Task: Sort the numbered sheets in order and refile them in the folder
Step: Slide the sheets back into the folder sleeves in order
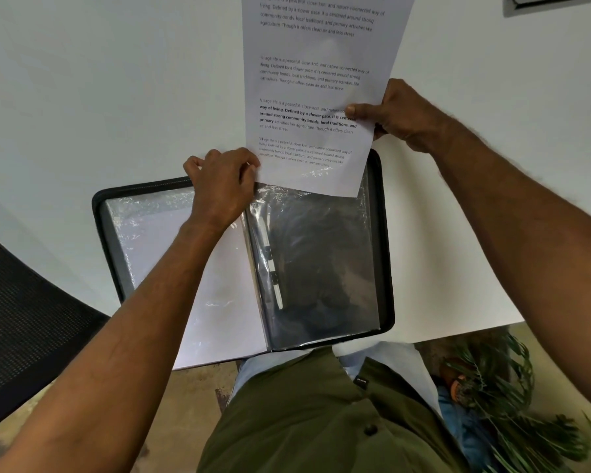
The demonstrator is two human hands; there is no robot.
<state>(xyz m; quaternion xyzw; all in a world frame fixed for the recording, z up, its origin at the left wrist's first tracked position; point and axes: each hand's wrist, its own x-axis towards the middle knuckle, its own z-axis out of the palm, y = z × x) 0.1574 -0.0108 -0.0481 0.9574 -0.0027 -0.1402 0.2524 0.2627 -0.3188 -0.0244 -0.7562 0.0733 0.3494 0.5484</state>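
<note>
Right hand (394, 114) grip: thumb on top and fingers curled behind, pinching the right edge of the white printed paper sheet (313, 93); left hand (220, 186) grip: fingers curled, pinching the top lip of the clear plastic sleeve (314, 254) near the spine, apparently holding its mouth open; sheet hangs over the upper right half of the open black zip-edged display folder (386, 254), its lower edge at the sleeve mouth, whether already inside cannot be told; folder lies flat on the white worktop (99, 97), near edge overhanging toward the person; left page holds a white sheet in plastic (219, 285); black mesh chair (24, 319) at left, green plant (512, 404) lower right.

Risks, as judgement: one-sided pinch lets the free left corner curl and snag on the lip, creasing the sheet; the lip slipping shut would block entry; page number is out of view, so order is unverifiable.

Sheet's long axis runs away from the person, tilted slightly right at the far end; text reads upright, bottom edge pointing to the folder.
</note>
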